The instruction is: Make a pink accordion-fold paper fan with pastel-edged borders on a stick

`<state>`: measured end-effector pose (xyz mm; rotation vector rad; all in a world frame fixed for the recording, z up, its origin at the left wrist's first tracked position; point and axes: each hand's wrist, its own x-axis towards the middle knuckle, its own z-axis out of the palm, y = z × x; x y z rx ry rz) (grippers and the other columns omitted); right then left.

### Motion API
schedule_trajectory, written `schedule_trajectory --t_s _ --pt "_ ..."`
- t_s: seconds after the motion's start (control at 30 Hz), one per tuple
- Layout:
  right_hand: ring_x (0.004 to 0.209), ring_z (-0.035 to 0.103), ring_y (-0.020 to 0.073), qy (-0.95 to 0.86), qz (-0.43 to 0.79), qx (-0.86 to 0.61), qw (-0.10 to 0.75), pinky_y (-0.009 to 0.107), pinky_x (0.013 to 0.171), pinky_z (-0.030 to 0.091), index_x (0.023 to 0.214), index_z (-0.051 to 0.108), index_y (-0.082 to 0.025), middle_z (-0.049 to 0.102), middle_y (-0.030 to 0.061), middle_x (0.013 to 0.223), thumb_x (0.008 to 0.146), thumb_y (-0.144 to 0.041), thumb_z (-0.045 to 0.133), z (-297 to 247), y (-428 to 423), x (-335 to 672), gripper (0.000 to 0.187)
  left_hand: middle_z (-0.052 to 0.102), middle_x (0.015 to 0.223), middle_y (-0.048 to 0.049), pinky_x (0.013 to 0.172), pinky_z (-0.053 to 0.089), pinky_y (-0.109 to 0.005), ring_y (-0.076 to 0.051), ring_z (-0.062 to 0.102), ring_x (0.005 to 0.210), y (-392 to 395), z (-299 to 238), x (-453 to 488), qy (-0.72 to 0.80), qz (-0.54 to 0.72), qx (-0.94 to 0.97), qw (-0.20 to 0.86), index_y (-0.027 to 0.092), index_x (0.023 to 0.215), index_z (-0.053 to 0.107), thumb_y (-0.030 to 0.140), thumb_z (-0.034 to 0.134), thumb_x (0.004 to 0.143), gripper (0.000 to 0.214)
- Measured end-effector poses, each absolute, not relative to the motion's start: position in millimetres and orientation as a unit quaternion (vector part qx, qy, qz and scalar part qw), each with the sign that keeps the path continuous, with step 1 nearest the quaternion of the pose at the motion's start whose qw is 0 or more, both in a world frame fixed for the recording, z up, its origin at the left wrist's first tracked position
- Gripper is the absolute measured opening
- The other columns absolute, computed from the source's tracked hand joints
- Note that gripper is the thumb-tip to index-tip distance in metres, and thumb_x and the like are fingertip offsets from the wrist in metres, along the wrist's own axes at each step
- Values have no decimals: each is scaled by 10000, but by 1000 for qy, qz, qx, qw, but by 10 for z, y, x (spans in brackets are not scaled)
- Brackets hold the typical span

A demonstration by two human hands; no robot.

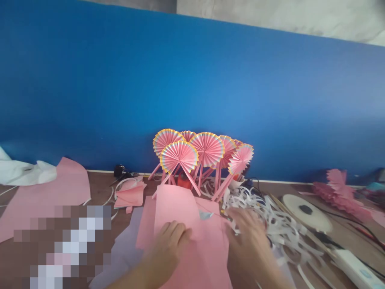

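Note:
My left hand lies flat on a stack of pink paper sheets, fingers stretched forward and pressing the top sheet. My right hand is blurred by motion; it rests at the right edge of the same sheets, next to a heap of white paper strips. Whether it holds anything is unclear. Behind the sheets, several pink pleated paper fans on pink sticks lean against a blue wall.
Folded pink paper and a large pink sheet lie left on the brown table. A white tape roll, a white power strip and a pink pleated piece sit right. White cloth lies far left.

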<state>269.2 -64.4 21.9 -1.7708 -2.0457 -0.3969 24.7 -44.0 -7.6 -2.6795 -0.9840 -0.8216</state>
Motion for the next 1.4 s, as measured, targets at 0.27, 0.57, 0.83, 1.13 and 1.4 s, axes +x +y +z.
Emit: schedule_trajectory --t_s 0.27,0.57,0.83,1.13,1.4 --pt "720 485 195 -850 -83 -451 259 329 719 302 765 553 -208 589 9 736 741 -76 543 -279 -662 2117 135 547 804 -38 651 408 -329 -195 484 713 -511 -277 252 -345 -184 -918 59 172 817 545 28 427 859 191" --pt "764 509 196 -855 67 -477 193 311 692 371 807 609 -205 601 25 815 753 -15 516 -340 -651 2278 218 596 872 -28 703 443 -313 -194 540 811 -505 -343 -140 -402 -179 -894 -81 203 990 622 17 496 832 275" --pt "867 565 219 -824 190 -496 197 347 746 461 984 617 -196 619 69 899 805 2 402 -184 -638 2300 342 607 843 -16 739 458 -298 -175 569 842 -452 -256 -172 -446 -229 -837 -220 207 840 635 77 457 887 226" --pt "815 579 202 -776 226 -549 212 323 722 461 813 573 -189 593 52 836 886 -111 412 -190 -591 2284 193 646 851 -37 764 486 -304 -180 624 839 -379 -198 -166 -498 -258 -771 -301 196 834 609 128 422 893 208" --pt "783 581 189 -747 258 -574 215 296 701 440 839 604 -183 617 42 830 863 -118 443 -175 -533 2282 175 677 856 -28 727 499 -285 -177 645 806 -374 -236 -157 -529 -275 -746 -297 206 860 581 146 442 864 151"
